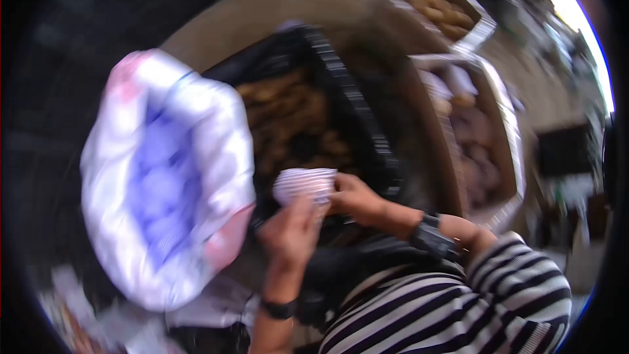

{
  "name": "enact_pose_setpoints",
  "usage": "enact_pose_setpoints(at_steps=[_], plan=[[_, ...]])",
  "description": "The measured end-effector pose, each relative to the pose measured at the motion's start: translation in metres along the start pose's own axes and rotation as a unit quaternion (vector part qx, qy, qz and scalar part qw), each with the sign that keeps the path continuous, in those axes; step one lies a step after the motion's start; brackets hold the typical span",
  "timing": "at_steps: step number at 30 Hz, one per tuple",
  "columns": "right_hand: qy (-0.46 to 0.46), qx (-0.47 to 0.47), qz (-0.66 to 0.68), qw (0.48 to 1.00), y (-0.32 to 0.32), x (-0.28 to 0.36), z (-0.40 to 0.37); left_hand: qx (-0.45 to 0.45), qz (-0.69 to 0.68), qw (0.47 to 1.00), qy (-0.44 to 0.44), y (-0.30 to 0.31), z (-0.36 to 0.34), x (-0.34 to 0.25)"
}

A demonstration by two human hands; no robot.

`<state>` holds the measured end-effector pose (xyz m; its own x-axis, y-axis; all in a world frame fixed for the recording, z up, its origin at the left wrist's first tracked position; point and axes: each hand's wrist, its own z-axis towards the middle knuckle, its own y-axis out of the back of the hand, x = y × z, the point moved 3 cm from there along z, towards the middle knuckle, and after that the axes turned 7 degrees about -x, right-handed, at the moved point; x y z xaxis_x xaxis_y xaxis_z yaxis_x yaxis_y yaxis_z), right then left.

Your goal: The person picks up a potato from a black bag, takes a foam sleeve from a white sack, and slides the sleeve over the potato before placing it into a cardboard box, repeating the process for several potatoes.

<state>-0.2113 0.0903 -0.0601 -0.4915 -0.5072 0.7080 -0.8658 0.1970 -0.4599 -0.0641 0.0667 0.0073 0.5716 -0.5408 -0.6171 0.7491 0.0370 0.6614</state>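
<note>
Both hands meet at a white ribbed foam net sleeve [304,183], which looks bunched up; whether anything sits inside it cannot be made out. My left hand [288,229] is blurred, its fingers closed on the near side of the sleeve. From the right, my right hand [354,198] pinches the sleeve's right edge. Just beyond the hands is a black crate [354,98] holding several brown roundish items [282,111]. Left of the hands stands a large white sack [226,131], its mouth rolled open, with several pale bluish-white pieces [160,183] inside.
A cardboard box [514,137] on the right holds several roundish items, some in white sleeves. Behind it, another box [481,29] contains yellow-brown items [439,12]. Crumpled pale material [124,328] lies at the lower left. A dark box-like object [563,151] is at the far right.
</note>
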Motion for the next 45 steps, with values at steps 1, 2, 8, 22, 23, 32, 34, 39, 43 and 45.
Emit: enact_pose_setpoints(at_steps=[1,2,8,22,23,32,34,39,43,45], plan=[[0.038,-0.037,0.014,0.999,0.016,0.005,-0.009,-0.059,-0.017,0.997,0.039,0.003,-0.006,0.049],[0.087,-0.069,0.039,0.993,0.032,0.026,-0.025,-0.12,-0.038,0.989,0.074,0.007,-0.014,0.096],[0.375,-0.402,-0.048,0.834,0.192,0.105,-0.129,0.109,0.409,0.9,0.107,0.108,0.043,0.287],[0.427,-0.22,-0.527,0.701,0.096,0.152,-0.001,-0.18,0.168,0.966,0.082,0.086,0.064,0.158],[0.274,-0.165,-0.455,0.831,0.07,0.135,0.031,-0.2,0.141,0.967,0.075,0.077,0.066,0.148],[0.087,-0.125,-0.5,0.853,0.037,-0.087,0.277,-0.31,0.074,0.943,0.097,0.047,0.045,0.169],[0.103,-0.125,-0.488,0.858,0.035,-0.091,0.279,-0.302,0.051,0.941,0.145,0.048,0.042,0.169],[0.005,-0.029,-0.082,0.996,0.022,-0.049,0.227,-0.315,0.134,0.936,0.085,0.051,0.048,0.161],[-0.111,0.122,0.164,0.973,-0.038,0.019,0.105,-0.286,0.17,0.935,0.121,0.048,0.052,0.127],[-0.086,0.2,0.195,0.956,-0.052,0.028,0.065,-0.206,0.034,0.965,0.161,0.007,0.036,0.125]])
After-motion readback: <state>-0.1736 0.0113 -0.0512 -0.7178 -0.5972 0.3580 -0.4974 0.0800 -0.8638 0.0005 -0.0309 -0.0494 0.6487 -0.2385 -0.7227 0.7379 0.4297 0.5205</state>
